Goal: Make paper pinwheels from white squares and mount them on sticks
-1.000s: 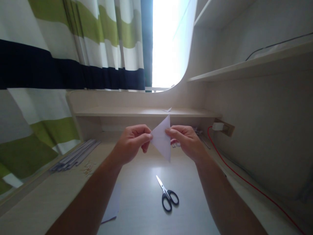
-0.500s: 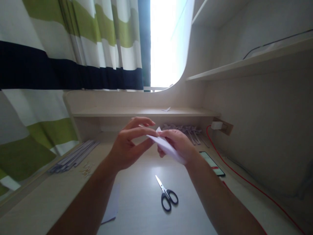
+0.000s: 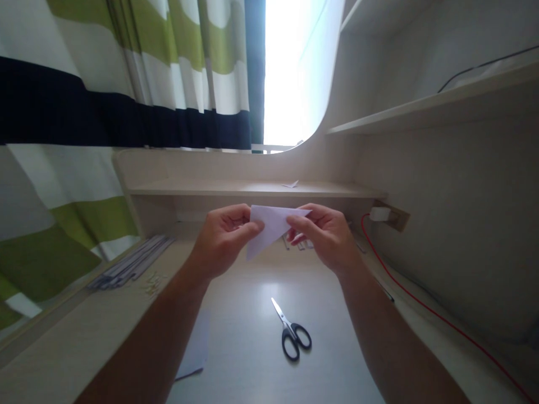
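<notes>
A folded sheet of white paper (image 3: 273,221), now a triangle, is held up above the desk between both hands. My left hand (image 3: 225,238) pinches its left side, thumb on the near face. On the right, my right hand (image 3: 326,233) grips the pointed corner between thumb and fingers. One tip of the triangle hangs down near the left thumb. Below the hands, scissors (image 3: 290,331) with black handles lie on the desk, blades pointing away. More white paper (image 3: 196,345) lies beside my left forearm, partly covered by it.
Long paper strips (image 3: 135,261) are stacked at the desk's left, with small pale pieces (image 3: 154,283) beside them. A small folded paper (image 3: 290,184) rests on the back shelf (image 3: 210,188). A red cable (image 3: 404,289) runs from a white plug (image 3: 379,214) along the right side.
The paper has turned from a tilted, edge-on position to show its flat triangular face. My hands have moved apart to its two sides, and the left fingers have closed on it.
</notes>
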{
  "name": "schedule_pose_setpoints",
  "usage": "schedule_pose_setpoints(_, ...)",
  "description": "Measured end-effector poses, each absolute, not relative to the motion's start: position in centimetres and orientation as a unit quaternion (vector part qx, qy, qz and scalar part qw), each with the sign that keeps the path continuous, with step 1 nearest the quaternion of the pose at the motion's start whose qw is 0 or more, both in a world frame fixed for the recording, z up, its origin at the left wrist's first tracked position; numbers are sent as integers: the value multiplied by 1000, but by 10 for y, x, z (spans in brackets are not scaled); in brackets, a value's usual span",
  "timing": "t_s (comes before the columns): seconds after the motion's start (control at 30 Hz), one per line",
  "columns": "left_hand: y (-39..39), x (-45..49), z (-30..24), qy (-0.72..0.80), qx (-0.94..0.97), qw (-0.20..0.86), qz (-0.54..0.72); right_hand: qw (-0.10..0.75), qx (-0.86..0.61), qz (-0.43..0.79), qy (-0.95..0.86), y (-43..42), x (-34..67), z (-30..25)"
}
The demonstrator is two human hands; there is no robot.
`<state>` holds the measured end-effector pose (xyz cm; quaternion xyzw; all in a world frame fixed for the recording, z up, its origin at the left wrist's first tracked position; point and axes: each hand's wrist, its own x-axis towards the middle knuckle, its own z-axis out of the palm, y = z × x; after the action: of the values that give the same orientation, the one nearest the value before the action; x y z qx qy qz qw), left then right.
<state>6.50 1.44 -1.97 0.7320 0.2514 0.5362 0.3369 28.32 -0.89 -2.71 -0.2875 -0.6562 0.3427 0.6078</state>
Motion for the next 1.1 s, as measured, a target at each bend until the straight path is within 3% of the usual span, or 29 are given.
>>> schedule_pose_setpoints(0.37,13,61,-16,241,761,382,466,645,-302,326,-621,-6,285,-28)
schedule_pose_setpoints(0.6,17,60,-17,227,730,395,509,665,-287,299,-621,-6,291,-24)
schedule_pose_setpoints(0.97,16,55,-14,185,741,386,517,599,-324,321,-658,-11,298,-18)
schedule_pose_setpoints(1.1,12,53,-12,209,757,336,520,577,-314,294,-694,-15,300,-19)
